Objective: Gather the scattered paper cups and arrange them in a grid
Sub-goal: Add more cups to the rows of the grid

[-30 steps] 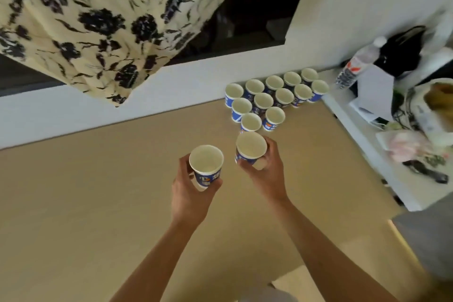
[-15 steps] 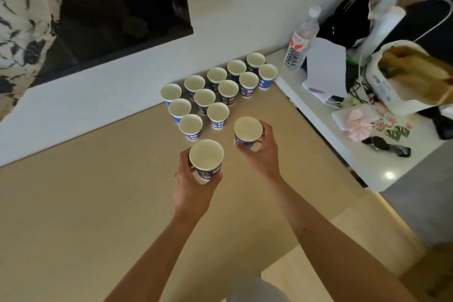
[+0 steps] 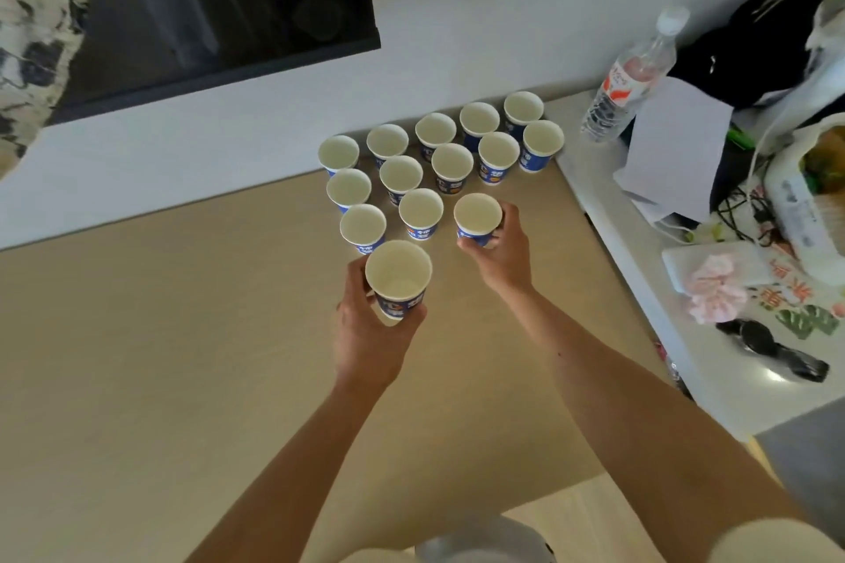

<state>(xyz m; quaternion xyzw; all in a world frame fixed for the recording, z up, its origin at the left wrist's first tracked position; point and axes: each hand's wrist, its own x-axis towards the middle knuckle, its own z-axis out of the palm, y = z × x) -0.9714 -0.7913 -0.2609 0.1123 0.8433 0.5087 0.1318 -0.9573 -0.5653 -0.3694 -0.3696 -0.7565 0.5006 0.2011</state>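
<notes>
Several blue-and-white paper cups (image 3: 441,165) stand upright in rows at the far right corner of the beige table (image 3: 160,357), against the white wall. My left hand (image 3: 370,334) grips one upright cup (image 3: 398,277) just in front of the near-left end of the rows. My right hand (image 3: 500,249) holds another cup (image 3: 478,217) by its side, right of the nearest row's cup (image 3: 420,213) and low over the table. Whether it touches the surface, I cannot tell.
A white side counter (image 3: 713,379) to the right carries a water bottle (image 3: 633,75), white paper (image 3: 676,142), a black bag (image 3: 768,32), a pink scrunchie (image 3: 718,288), a black watch (image 3: 772,350) and cables. A dark screen (image 3: 219,0) hangs on the wall.
The camera view shifted, so the cup rows sit more central. My right hand carried its cup forward to beside the nearest row. My left hand moved its cup closer to the rows.
</notes>
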